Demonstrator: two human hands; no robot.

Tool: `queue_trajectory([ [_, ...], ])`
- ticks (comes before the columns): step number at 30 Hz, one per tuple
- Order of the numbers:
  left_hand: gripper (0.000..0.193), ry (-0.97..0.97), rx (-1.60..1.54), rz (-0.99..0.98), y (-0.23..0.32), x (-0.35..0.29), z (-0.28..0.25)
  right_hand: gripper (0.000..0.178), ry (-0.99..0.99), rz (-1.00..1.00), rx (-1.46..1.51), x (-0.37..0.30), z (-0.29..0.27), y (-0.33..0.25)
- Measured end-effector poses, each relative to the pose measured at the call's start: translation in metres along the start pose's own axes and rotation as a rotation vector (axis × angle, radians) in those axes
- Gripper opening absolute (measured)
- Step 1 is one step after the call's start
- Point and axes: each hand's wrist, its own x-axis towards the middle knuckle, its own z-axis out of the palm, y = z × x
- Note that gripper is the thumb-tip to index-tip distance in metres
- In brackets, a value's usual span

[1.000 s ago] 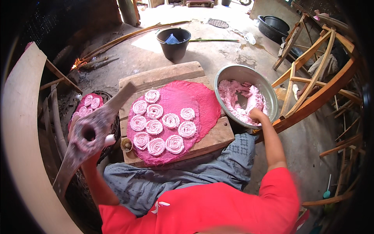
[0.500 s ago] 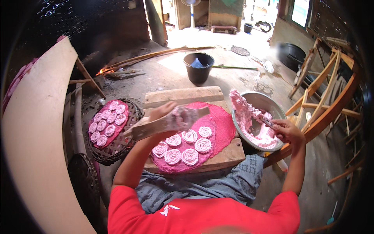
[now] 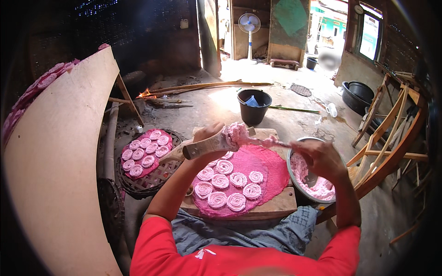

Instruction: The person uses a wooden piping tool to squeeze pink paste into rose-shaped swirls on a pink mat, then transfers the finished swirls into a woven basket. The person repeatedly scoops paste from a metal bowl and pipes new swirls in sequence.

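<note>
My left hand [image 3: 209, 132] is closed round a wooden hand press [image 3: 205, 147], held above the work board. A lump of pink dough [image 3: 238, 133] sits at the press's opening. In my right hand [image 3: 318, 155] is a thin spatula [image 3: 282, 144], smeared with pink dough, its far end reaching the lump. Below lies a bright pink cloth [image 3: 271, 166] on a low wooden board [image 3: 283, 202]. Several piped dough spirals [image 3: 238, 179] rest on the cloth's left and front part. Right of the board, a grey metal basin [image 3: 292, 166] contains more pink dough [image 3: 321, 188].
To the left, a woven basket tray [image 3: 172, 174] bears another pink cloth with spirals. A large pale panel [image 3: 60, 138] leans farther left, near a small fire [image 3: 146, 93]. Beyond the board stands a black bucket [image 3: 254, 112]. A wooden frame [image 3: 391, 152] curves along the right.
My right hand has brought the dough-covered spatula from over the basin leftward to the press. Dough now sits on the press. The view has tilted up slightly.
</note>
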Motion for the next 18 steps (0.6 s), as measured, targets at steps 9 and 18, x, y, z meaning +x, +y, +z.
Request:
queue_trajectory([
  [9, 0.049, 0.078, 0.063, -0.006, -0.015, -0.014, -0.009, 0.037, 0.147, -0.261, -0.441, 0.050, -0.016, -0.074],
  [18, 0.048, 0.115, 0.222, -0.153, -0.045, -0.039, -0.018, 0.032, 0.154, -0.237, -0.438, 0.051, -0.024, -0.055],
])
